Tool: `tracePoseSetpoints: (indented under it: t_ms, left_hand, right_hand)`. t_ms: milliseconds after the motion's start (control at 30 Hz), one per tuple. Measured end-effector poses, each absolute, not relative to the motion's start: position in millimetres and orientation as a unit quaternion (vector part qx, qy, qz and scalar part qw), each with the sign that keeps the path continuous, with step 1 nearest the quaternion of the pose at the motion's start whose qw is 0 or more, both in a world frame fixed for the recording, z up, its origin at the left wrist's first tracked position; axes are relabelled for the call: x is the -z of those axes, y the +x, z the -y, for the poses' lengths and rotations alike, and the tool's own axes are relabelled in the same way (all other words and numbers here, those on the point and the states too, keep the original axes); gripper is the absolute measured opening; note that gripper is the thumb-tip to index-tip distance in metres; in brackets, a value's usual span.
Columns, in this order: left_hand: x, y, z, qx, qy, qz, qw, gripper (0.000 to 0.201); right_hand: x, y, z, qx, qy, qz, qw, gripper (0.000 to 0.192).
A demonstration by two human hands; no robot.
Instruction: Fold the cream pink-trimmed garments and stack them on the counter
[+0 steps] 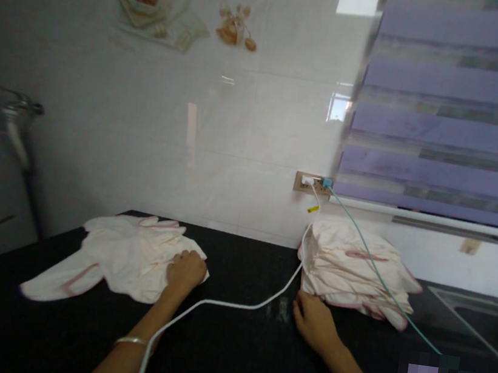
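A pale pink garment (120,258) lies spread out on the black countertop (231,355) at the left. My left hand (183,272) rests on its right edge with the fingers curled down onto the cloth; a bangle sits on that wrist. At the right, a stack of folded pale pink garments (353,267) stands against the wall. My right hand (313,323) lies on the counter just in front of the stack's lower left corner, with the fingertips at its bottom edge and nothing in its grasp.
A white cable (233,305) runs from the wall socket (311,183) across the counter toward me. A teal cable (375,270) crosses over the stack. A sink (479,321) sits at the far right, a tap (17,113) at the left, and a window blind (452,109) above.
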State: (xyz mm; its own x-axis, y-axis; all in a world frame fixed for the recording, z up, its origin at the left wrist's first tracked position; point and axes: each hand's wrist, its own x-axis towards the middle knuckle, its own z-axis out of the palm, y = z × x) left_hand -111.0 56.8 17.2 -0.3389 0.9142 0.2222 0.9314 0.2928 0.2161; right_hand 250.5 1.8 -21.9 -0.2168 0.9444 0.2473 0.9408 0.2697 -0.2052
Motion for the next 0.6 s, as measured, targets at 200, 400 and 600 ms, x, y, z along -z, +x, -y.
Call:
tracePoseSetpoints:
  t_ms: [200,400,600]
  left_hand:
    - [-12,-56,-48,0.157,-0.690,0.707,0.012,0.037]
    - [-17,32,-2,0.149,-0.852,0.498,-0.068,0.032]
    - [-36,67,41,0.200,-0.934,0.234,-0.181,0.029]
  right_hand:
    - [19,249,-1,-0.002,-0.610,0.778,0.148,0.021]
    - [18,250,-2,-0.007,-0.607,0.780,0.153,0.021]
    - [19,254,-8,-0.050,-0.617,0.775,0.127,0.015]
